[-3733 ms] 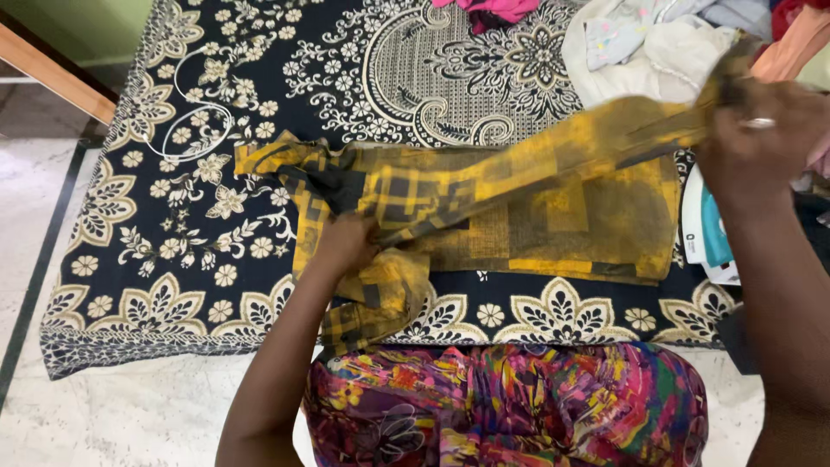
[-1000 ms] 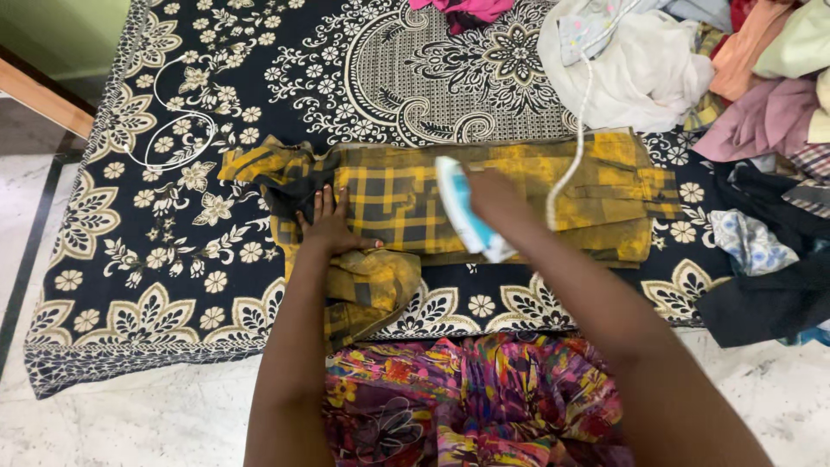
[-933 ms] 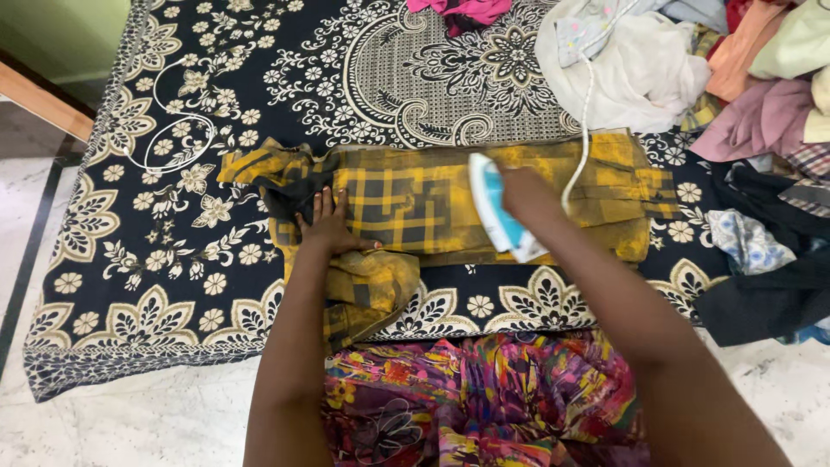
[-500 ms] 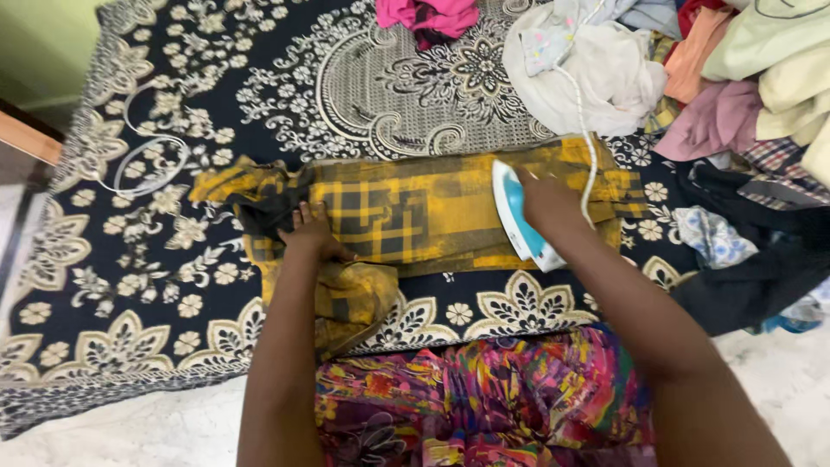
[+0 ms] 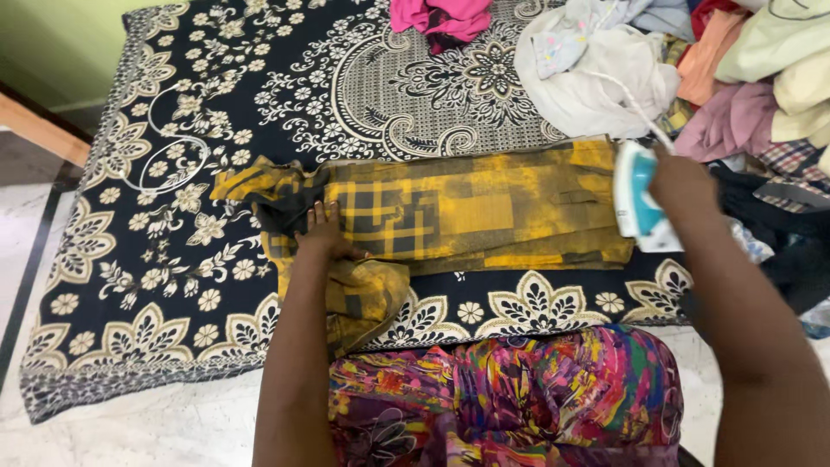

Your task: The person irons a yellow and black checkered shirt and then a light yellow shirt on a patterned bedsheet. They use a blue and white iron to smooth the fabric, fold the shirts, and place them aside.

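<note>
A yellow and black checked garment [image 5: 484, 212] lies folded lengthwise across a dark floral bedsheet [image 5: 173, 130]. My left hand [image 5: 322, 232] presses flat on the garment's left part, fingers spread. My right hand [image 5: 683, 182] grips the handle of a white and teal clothes iron [image 5: 638, 195], which rests at the garment's right end. The iron's white cord [image 5: 631, 99] runs up over the pile behind it. A bunched part of the garment [image 5: 363, 298] hangs over the near edge.
A heap of mixed clothes [image 5: 743, 78] fills the back right. A pink cloth [image 5: 437, 17] lies at the far edge. Dark garments [image 5: 787, 251] sit at the right. My multicoloured dress [image 5: 519, 398] is against the near edge; white floor [image 5: 130, 432] lies at the left.
My right hand has slid the iron from the garment's middle to its right end. My left hand has stayed pressed on the left part. Earlier, both hands were laying the garment out.
</note>
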